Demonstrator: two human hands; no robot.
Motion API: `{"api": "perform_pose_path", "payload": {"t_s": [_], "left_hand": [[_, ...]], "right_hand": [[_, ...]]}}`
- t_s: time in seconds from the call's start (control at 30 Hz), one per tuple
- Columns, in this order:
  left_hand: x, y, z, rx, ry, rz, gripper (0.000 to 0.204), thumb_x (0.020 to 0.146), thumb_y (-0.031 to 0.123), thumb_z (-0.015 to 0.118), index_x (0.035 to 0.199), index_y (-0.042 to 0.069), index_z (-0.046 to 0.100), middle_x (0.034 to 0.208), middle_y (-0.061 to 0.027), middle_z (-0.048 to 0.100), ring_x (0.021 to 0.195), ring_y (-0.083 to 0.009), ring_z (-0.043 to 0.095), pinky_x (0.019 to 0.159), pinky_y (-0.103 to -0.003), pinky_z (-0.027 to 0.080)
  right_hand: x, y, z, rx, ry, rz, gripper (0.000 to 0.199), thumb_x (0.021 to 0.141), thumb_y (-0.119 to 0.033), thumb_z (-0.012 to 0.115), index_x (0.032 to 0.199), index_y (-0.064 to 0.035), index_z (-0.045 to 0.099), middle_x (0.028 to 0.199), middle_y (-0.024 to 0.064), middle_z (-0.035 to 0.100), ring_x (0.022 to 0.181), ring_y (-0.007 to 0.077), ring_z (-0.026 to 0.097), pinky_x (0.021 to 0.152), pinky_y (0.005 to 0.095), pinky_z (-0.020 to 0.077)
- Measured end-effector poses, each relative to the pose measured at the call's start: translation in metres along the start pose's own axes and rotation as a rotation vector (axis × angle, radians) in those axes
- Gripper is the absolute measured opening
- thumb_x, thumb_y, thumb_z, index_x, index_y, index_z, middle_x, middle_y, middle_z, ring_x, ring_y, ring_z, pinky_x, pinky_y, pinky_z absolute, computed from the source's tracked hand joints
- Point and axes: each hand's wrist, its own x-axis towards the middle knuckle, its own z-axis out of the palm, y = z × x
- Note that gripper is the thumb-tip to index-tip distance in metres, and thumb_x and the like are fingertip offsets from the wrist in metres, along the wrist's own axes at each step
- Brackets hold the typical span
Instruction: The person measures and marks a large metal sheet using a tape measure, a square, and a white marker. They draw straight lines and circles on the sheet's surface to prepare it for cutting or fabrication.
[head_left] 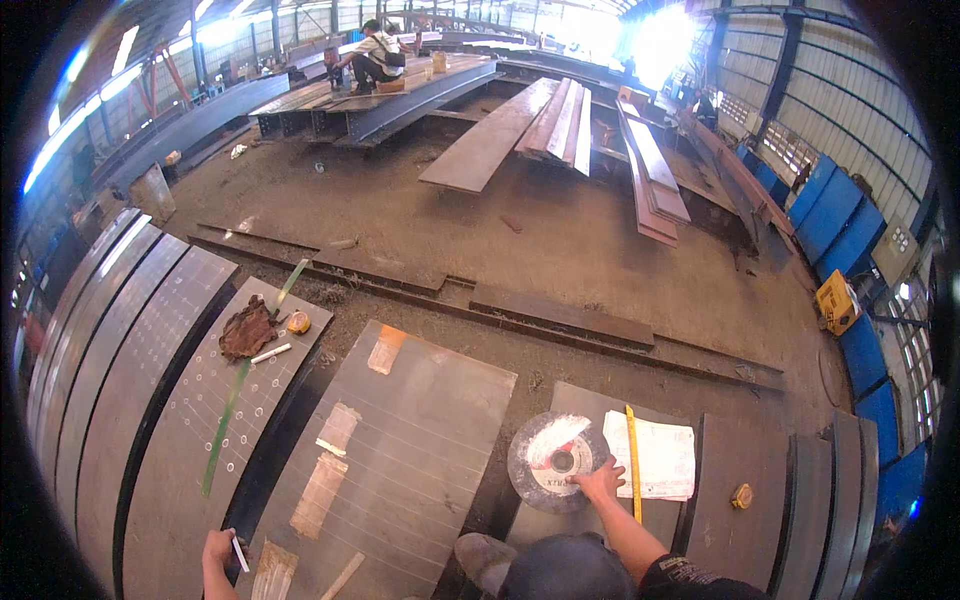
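Observation:
My right hand grips the right side of a large round cutting disc, dark grey with a white and red label around its centre hole. The disc lies over a steel plate, beside white paper sheets with a yellow measuring strip across them. At the lower left, my left hand is closed on a slim white marking stick, near the edge of a wide steel plate ruled with pale lines. Tape strips and a flat pale stick lie on that plate.
The left plate carries a brown rag, a tape measure, another white stick and a green strip. Another tape measure sits on the right. Low steel bars cross the floor ahead. A person crouches on beams far off.

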Motion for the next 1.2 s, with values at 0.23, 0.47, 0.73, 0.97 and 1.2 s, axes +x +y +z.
{"api": "perform_pose_path", "payload": {"t_s": [0.23, 0.47, 0.73, 0.97, 1.2], "left_hand": [[-0.013, -0.008, -0.011, 0.166, -0.028, -0.072, 0.033, 0.096, 0.016, 0.051, 0.085, -0.014, 0.058, 0.071, -0.0238, 0.064, 0.058, -0.0388, 0.066, 0.051, -0.052, 0.056], [-0.019, 0.003, -0.004, 0.177, -0.022, -0.037, 0.033, 0.097, 0.016, 0.05, 0.085, -0.014, 0.06, 0.071, -0.0211, 0.065, 0.056, -0.0359, 0.066, 0.052, -0.049, 0.058], [-0.033, -0.002, -0.014, 0.309, -0.019, 0.026, 0.032, 0.096, 0.016, 0.051, 0.087, -0.013, 0.059, 0.071, -0.0218, 0.065, 0.059, -0.0356, 0.067, 0.052, -0.05, 0.058], [-0.024, -0.005, -0.001, 0.154, -0.024, 0.023, 0.034, 0.096, 0.019, 0.05, 0.085, -0.013, 0.058, 0.069, -0.0214, 0.064, 0.057, -0.0361, 0.066, 0.053, -0.051, 0.057], [-0.001, -0.03, -0.01, 0.144, -0.041, -0.137, 0.038, 0.096, 0.022, 0.05, 0.082, -0.012, 0.06, 0.068, -0.0218, 0.063, 0.06, -0.0383, 0.066, 0.054, -0.053, 0.056]], "right_hand": [[-0.004, -0.018, -0.024, -0.033, -0.136, 0.146, 0.131, 0.047, -0.048, 0.094, 0.145, -0.005, 0.02, 0.142, 0.0305, 0.03, 0.133, 0.0441, 0.036, 0.105, 0.054, 0.0388], [0.014, 0.005, -0.001, 0.132, -0.034, 0.138, 0.127, 0.05, -0.034, 0.097, 0.144, 0.0027, 0.02, 0.138, 0.0342, 0.04, 0.132, 0.0423, 0.043, 0.104, 0.056, 0.041], [0.034, 0.04, -0.017, 1.026, -0.691, 0.161, 0.055, 0.081, -0.025, 0.079, 0.125, -0.0019, 0.058, 0.119, 0.0102, 0.065, 0.11, 0.027, 0.059, 0.091, 0.0425, 0.0476], [0.131, 0.023, -0.067, 1.199, -0.383, 0.071, 0.06, 0.082, -0.029, 0.078, 0.128, 0.0017, 0.054, 0.124, 0.0146, 0.062, 0.109, 0.03, 0.061, 0.09, 0.0446, 0.0516], [0.16, -0.06, -0.142, 0.229, 0.522, -0.586, 0.033, 0.086, -0.028, 0.068, 0.095, 0.0035, 0.067, 0.095, 0.0225, 0.064, 0.08, 0.0334, 0.063, 0.068, 0.045, 0.0486]]}}
